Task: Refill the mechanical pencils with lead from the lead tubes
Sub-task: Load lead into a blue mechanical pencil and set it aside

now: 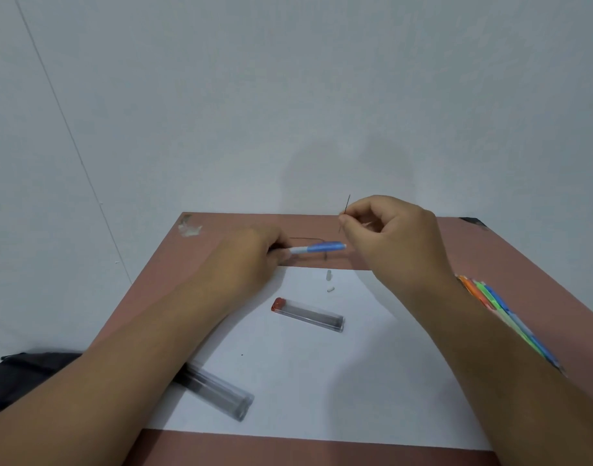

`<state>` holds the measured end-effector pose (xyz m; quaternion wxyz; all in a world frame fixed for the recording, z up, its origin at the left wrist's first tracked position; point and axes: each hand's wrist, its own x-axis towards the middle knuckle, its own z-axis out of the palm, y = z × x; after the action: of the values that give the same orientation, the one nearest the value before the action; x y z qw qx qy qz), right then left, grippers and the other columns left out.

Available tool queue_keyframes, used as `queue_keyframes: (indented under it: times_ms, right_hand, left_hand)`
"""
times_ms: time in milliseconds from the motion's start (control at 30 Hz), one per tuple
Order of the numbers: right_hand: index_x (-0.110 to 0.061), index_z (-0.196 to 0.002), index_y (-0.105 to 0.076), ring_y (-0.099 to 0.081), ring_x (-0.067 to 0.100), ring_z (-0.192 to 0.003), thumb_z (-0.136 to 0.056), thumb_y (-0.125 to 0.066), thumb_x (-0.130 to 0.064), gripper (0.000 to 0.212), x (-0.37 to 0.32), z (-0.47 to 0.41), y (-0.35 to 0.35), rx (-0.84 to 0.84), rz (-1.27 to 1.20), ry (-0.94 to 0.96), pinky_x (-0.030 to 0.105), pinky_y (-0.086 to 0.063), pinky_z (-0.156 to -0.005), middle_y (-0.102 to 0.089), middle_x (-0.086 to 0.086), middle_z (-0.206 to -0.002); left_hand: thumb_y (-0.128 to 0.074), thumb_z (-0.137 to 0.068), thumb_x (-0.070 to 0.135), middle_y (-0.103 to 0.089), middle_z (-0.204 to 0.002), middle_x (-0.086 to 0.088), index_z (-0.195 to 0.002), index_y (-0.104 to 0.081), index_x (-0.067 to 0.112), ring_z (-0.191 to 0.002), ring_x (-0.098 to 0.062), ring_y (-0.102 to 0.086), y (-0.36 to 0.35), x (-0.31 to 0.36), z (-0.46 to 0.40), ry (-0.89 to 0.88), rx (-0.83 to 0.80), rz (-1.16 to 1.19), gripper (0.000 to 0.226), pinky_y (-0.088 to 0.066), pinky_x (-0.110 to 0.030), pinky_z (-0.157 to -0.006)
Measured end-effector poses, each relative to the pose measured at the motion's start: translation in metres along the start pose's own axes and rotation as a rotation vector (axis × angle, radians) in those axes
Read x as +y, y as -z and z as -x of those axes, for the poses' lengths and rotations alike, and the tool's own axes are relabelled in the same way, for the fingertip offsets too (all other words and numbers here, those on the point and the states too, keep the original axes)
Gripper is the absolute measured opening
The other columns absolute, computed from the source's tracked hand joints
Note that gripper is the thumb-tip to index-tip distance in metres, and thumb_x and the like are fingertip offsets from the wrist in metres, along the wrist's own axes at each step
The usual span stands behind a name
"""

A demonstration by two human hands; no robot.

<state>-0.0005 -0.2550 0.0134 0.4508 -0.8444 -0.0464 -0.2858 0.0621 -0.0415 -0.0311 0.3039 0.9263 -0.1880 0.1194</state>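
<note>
My left hand (254, 253) grips a blue and white mechanical pencil (318, 247), held level above the far part of the table with its open end pointing right. Just above that end, my right hand (389, 237) pinches a thin dark lead (346, 210) between thumb and forefinger, the lead standing almost upright. A clear lead tube with a red cap (308, 314) lies on the white sheet (372, 381). A second clear lead tube (217, 391) lies nearer me, partly under my left forearm. Two small white pieces (329, 280) lie on the sheet below the pencil.
Several coloured mechanical pencils (503, 314), orange, green and blue, lie at the right beside my right forearm. The pinkish-brown table (221, 237) ends at a pale wall. A dark bag (26, 375) sits off the table's left edge.
</note>
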Motion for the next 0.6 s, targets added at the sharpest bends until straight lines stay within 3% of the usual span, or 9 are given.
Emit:
queue_keyframes:
  times_ms: [167, 300, 367, 467, 600]
  right_hand:
    - [-0.032, -0.088, -0.076, -0.072, 0.009, -0.076, -0.09, -0.074, -0.033, 0.003, -0.006, -0.002, 0.007, 0.07, -0.361, -0.125, 0.034, -0.061, -0.069, -0.076, -0.01, -0.084]
    - [-0.03, -0.091, -0.076, -0.076, 0.014, -0.084, -0.093, -0.072, -0.032, 0.005, -0.01, -0.001, 0.006, 0.069, -0.479, -0.153, 0.033, -0.062, -0.069, -0.078, -0.005, -0.091]
    - [-0.027, -0.092, -0.075, -0.076, 0.013, -0.091, -0.097, -0.069, -0.028, 0.009, -0.012, 0.001, 0.003, 0.045, -0.538, -0.131, 0.027, -0.061, -0.07, -0.079, -0.006, -0.095]
    - [-0.021, -0.098, -0.072, -0.076, 0.014, -0.095, -0.101, -0.065, -0.022, 0.008, -0.016, 0.005, -0.001, -0.015, -0.601, -0.108, 0.028, -0.063, -0.073, -0.079, -0.004, -0.1]
    - [-0.01, -0.097, -0.068, -0.078, 0.026, -0.091, -0.1, -0.063, -0.012, 0.006, -0.023, 0.01, -0.005, -0.116, -0.824, -0.167, 0.03, -0.063, -0.066, -0.079, 0.01, -0.099]
  left_hand:
    - [-0.061, -0.097, 0.02, -0.069, -0.087, 0.025, -0.087, -0.067, 0.038, -0.084, 0.001, -0.062, 0.009, -0.007, 0.004, -0.009, 0.081, 0.164, 0.022, -0.049, -0.027, -0.071]
    - [-0.059, -0.099, 0.011, -0.07, -0.087, 0.033, -0.093, -0.063, 0.047, -0.088, 0.012, -0.062, 0.013, -0.006, 0.009, -0.065, 0.143, 0.335, 0.037, -0.043, -0.009, -0.068]
    - [-0.061, -0.098, 0.008, -0.071, -0.088, 0.028, -0.094, -0.063, 0.048, -0.086, 0.004, -0.063, 0.015, -0.007, 0.009, -0.113, 0.175, 0.343, 0.041, -0.044, -0.011, -0.07]
    - [-0.062, -0.098, 0.009, -0.07, -0.089, 0.019, -0.095, -0.063, 0.045, -0.086, -0.008, -0.063, 0.013, -0.009, 0.008, -0.143, 0.183, 0.328, 0.037, -0.048, -0.026, -0.075]
    - [-0.062, -0.097, 0.008, -0.069, -0.09, 0.02, -0.095, -0.063, 0.046, -0.088, -0.004, -0.063, 0.012, -0.007, 0.008, -0.181, 0.171, 0.344, 0.038, -0.045, -0.013, -0.073]
